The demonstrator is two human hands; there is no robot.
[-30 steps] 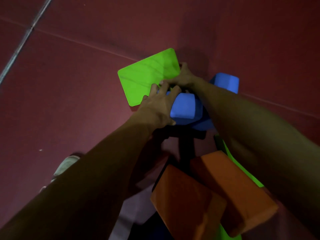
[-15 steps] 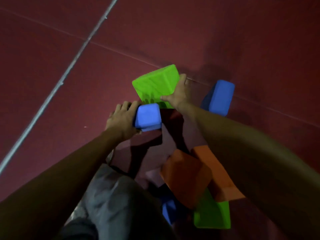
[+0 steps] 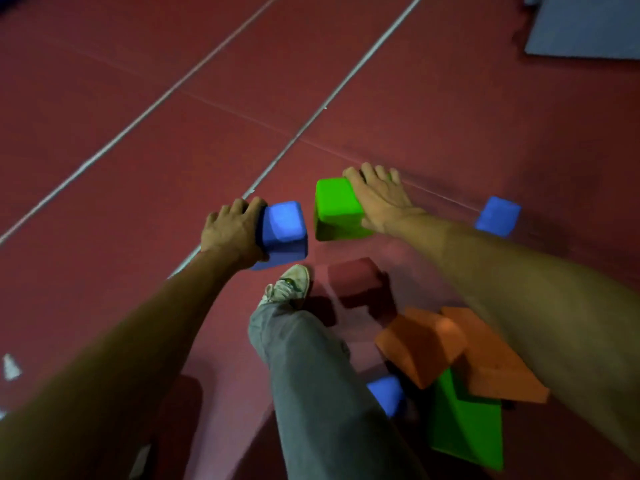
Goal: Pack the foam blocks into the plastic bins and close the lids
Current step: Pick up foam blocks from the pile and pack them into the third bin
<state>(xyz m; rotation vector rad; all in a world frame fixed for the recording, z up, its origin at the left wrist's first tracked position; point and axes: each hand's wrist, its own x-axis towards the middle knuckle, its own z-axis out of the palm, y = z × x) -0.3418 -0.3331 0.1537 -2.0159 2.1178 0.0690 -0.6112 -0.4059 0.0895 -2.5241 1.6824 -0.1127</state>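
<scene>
My left hand (image 3: 232, 233) grips a blue foam block (image 3: 284, 233) by its left side, held above the floor. My right hand (image 3: 379, 199) is clamped on the right side of a green foam block (image 3: 335, 209), just to the right of the blue one. A dark red block (image 3: 356, 282) lies on the floor below them. Two orange blocks (image 3: 419, 344) (image 3: 491, 358) lean over a green block (image 3: 464, 420) at lower right. Another blue block (image 3: 497, 216) sits far right, and a third blue block (image 3: 386, 393) lies near my leg. No plastic bin is in view.
The floor is dark red matting (image 3: 138, 98) with white lines. My grey trouser leg (image 3: 322, 375) and white shoe (image 3: 289, 284) stand in the middle. A dark red block (image 3: 180, 410) lies at lower left. A grey mat (image 3: 585, 26) lies at top right.
Both hands have lifted their blocks off the pile and apart, the blue one in my left hand, the green one in my right. The view has pulled back and my leg has stepped forward.
</scene>
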